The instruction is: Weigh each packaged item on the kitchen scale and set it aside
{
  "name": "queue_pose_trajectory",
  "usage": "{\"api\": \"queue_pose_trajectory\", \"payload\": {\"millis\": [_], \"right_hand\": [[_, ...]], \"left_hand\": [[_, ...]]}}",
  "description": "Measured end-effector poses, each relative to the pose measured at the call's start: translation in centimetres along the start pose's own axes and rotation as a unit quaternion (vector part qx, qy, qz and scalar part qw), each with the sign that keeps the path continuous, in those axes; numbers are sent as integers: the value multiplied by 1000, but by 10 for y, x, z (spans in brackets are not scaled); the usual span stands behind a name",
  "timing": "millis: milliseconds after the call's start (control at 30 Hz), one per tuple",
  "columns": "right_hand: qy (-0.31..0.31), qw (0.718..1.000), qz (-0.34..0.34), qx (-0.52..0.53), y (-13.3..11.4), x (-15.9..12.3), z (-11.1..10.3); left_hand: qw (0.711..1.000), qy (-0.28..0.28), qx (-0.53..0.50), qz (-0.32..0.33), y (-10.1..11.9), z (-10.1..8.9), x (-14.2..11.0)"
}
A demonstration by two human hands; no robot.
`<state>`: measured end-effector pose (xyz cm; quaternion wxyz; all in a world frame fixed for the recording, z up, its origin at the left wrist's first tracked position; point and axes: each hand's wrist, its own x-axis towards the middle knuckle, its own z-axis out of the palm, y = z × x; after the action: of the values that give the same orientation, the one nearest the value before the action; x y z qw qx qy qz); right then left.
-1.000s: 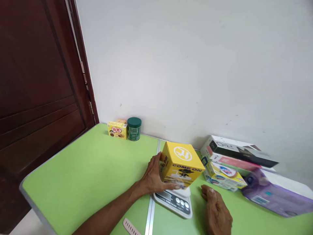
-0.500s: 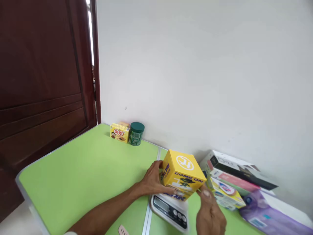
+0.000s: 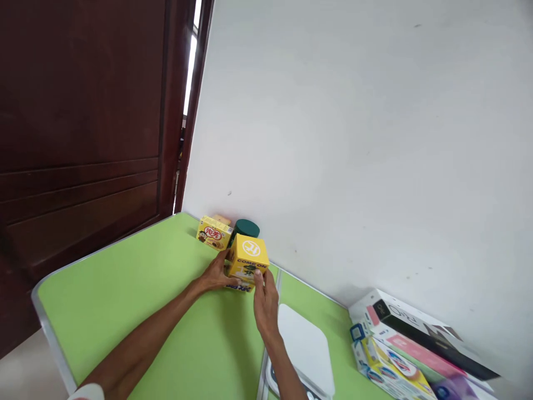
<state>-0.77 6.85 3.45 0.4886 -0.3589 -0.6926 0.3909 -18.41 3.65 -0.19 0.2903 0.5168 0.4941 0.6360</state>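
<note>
Between my two hands is a yellow cardboard box [image 3: 251, 256] with a white round logo on top and "COME ON" on its side. My left hand [image 3: 217, 273] grips its left side, thumb across the lower front. My right hand [image 3: 265, 297] presses on its right front, fingers partly hidden behind. Just behind the box is a jar with a dark green lid [image 3: 247, 228], mostly covered by it. A small yellow snack box [image 3: 214, 233] stands to the left of the jar. The white kitchen scale [image 3: 306, 344] lies below my right forearm, its platform bare.
At the right, against the wall, flat white and black boxes [image 3: 420, 328] are stacked beside a yellow and white box [image 3: 391, 366]. A purple package [image 3: 456, 389] is cut off at the bottom edge. The green folding table [image 3: 166, 289] has a metal seam; a dark red door [image 3: 83, 111] stands left.
The yellow box has left the scale and moved left and back, close to the green-lidded jar. My right hand has come onto the box. The view has turned.
</note>
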Motion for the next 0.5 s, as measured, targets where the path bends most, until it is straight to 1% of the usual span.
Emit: {"api": "queue_pose_trajectory", "payload": {"millis": [100,200,300,400,500], "right_hand": [[-16,1000,-7,2,22,11,24],[-30,999,-14,-15,36,19,33],[-37,999,-14,-27,46,26,38],[-44,998,-21,-27,53,28,42],[-43,998,-34,-24,52,21,40]], "left_hand": [[1000,-11,-6,-14,-22,-16,13],[1000,-13,-9,-18,-34,-24,22],[1000,-15,-8,-26,-38,-28,25],[999,-3,5,-34,-37,-30,26],[999,11,26,-42,-32,-30,23]]}}
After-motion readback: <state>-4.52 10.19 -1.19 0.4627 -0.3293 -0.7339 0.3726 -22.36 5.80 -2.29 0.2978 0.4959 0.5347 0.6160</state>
